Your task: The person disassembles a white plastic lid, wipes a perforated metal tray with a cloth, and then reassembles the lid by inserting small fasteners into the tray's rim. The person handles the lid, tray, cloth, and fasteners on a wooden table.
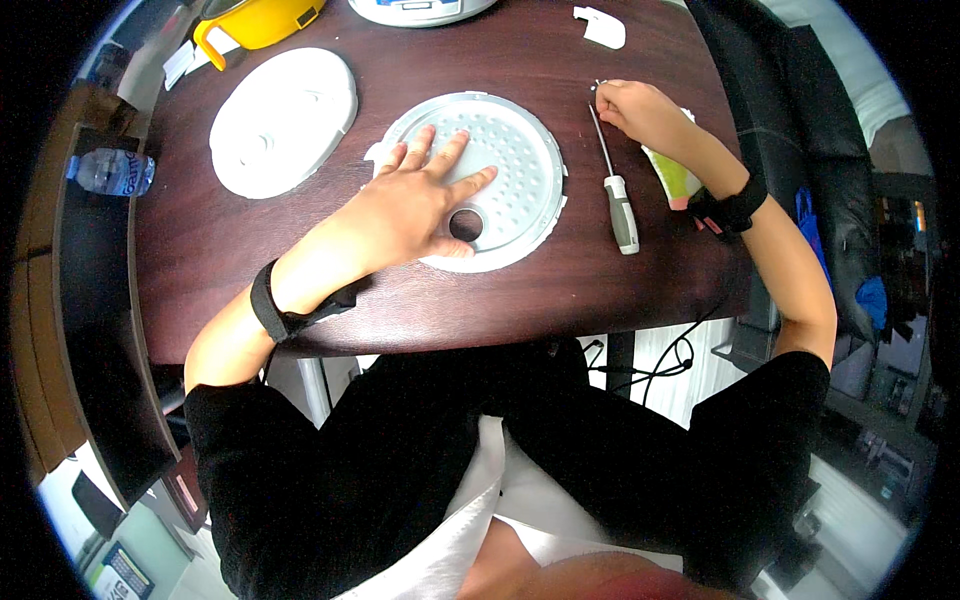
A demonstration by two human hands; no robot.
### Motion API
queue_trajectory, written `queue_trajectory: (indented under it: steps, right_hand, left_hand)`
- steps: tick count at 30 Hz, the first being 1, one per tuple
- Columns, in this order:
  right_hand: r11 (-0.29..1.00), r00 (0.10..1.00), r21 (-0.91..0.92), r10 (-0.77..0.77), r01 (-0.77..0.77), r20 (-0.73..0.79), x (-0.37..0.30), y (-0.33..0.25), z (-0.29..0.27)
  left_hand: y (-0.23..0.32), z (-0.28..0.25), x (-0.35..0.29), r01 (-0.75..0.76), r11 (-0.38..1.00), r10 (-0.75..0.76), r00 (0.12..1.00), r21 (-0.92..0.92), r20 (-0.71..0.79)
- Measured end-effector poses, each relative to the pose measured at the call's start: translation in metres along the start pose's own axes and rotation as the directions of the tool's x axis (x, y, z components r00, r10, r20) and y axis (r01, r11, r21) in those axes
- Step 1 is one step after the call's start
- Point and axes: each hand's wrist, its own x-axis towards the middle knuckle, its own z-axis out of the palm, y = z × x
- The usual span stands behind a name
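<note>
The disc, grey and dimpled with a round hole, lies flat near the middle of the desk. The left hand is spread on it, fingers apart, the thumb beside the hole. The right hand is well apart from it, to the right, fingers curled in at small metal bits; whether they grip one, I cannot tell.

As far as shows, the disc is separate from the round white cover on its left, and the screwdriver is laid down, its tip just below the right fingertips. The work looks partway along: the parts lie loose, unjoined, and the small bits seem to be what is left in hand.

Open desk runs between disc and screwdriver and along the near edge, below the disc. The gap toward the cover is narrower. Right of the screwdriver, a green-and-white packet under the right forearm tightens the room. Beyond are a white piece and a yellow pot, near the far edge.
</note>
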Motion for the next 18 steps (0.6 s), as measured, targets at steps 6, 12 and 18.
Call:
queue_trajectory:
  steps: [6,12,18]
  right_hand:
    - [0.984,0.997,0.161,0.066,-0.074,0.05,-0.004,-0.001,-0.008]
    - [0.991,0.999,0.124,0.04,-0.041,0.015,-0.004,0.003,-0.006]
    - [0.972,0.997,0.225,0.071,-0.072,0.01,0.003,-0.002,-0.014]
  left_hand:
    - [0.001,-0.002,0.002,0.007,1.0,-0.007,1.0,-0.016,-0.002]
    - [0.008,-0.01,0.009,0.031,0.999,-0.032,0.999,0.02,0.034]
    - [0.014,-0.021,0.014,0.074,0.997,-0.075,0.992,0.016,0.097]
